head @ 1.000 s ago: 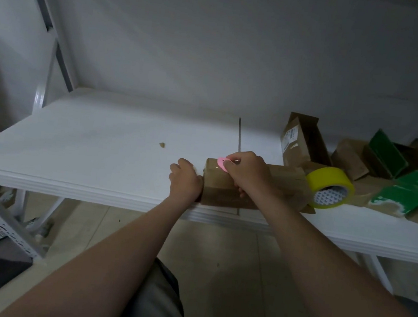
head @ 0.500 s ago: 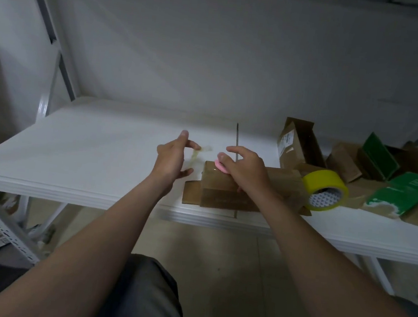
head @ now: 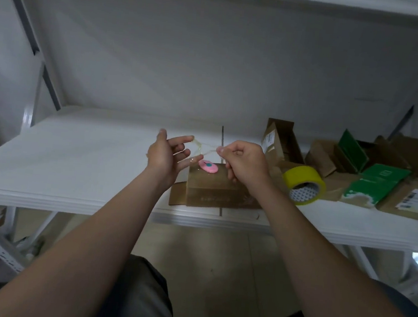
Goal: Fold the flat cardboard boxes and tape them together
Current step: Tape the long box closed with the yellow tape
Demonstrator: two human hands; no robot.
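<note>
In the head view, both hands are raised above the folded cardboard box (head: 215,188), which sits on the white table (head: 78,160). The right hand (head: 243,162) pinches a strip of clear tape (head: 203,149) that stretches to the straight, spread fingers of the left hand (head: 165,155). A pink cutter (head: 208,166) lies on the box, with a yellow tape roll (head: 303,185) just to its right.

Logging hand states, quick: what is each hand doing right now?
Left hand: open, tape strip stuck to a fingertip.
Right hand: pinching the tape strip.

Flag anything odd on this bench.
The tape strip stretched between the left hand and right hand is twisted into a crumpled string above the box, not lying flat on it.
</note>
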